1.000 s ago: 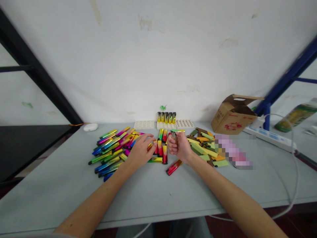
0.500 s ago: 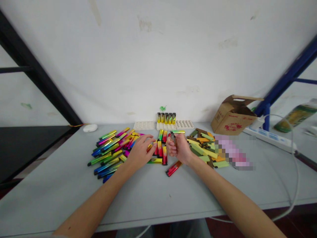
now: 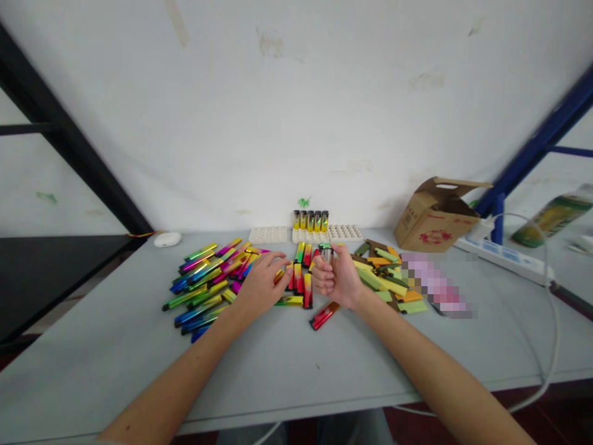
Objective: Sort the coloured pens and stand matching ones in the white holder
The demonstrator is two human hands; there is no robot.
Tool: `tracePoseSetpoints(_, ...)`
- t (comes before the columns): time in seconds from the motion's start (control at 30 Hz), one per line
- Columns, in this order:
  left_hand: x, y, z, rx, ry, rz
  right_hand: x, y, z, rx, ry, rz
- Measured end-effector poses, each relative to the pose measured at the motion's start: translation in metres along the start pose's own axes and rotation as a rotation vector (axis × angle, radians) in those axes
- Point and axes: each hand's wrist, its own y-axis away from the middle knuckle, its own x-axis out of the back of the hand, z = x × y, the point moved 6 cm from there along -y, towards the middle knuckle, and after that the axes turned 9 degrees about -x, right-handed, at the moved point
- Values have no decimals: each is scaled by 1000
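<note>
My right hand is closed in a fist around a lighter, held upright with its metal-looking top showing above the fingers. The thumb lies at that top, beside a small green shiny part. My left hand rests with loosely stretched fingers over several lighters; whether it touches the orange-yellow lighter under its fingertips I cannot tell. Between the hands lie red-yellow lighters. A red lighter lies just below my right hand. Behind, several yellow lighters with black tops stand upright in a white holed tray.
Shiny multicoloured lighters are heaped on the left. Green, yellow and orange lighters lie on the right. Two more holed trays flank the middle one. A cardboard box, power strip and white cable are at the right.
My right thumb has come up over the lighter's top, and the green-yellow shiny bar there is now mostly covered. My left hand has stayed in place.
</note>
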Motion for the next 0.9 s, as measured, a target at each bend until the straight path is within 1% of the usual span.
tracePoseSetpoints(0.1,0,0,0,-4,4,2,-1,2,-2,32,23,52)
tracePoseSetpoints(0.27,-2,1,0,-7,-1,-11,-9,6,-3,94,50,99)
tracePoseSetpoints(0.5,-2,1,0,-3,-6,-13,-15,7,-1,94,65,151)
tracePoseSetpoints(0.67,-2,1,0,-11,-8,-15,-14,7,1,55,56,150)
tracePoseSetpoints(0.9,0,1,0,-8,-1,-2,-10,5,1,49,87,122)
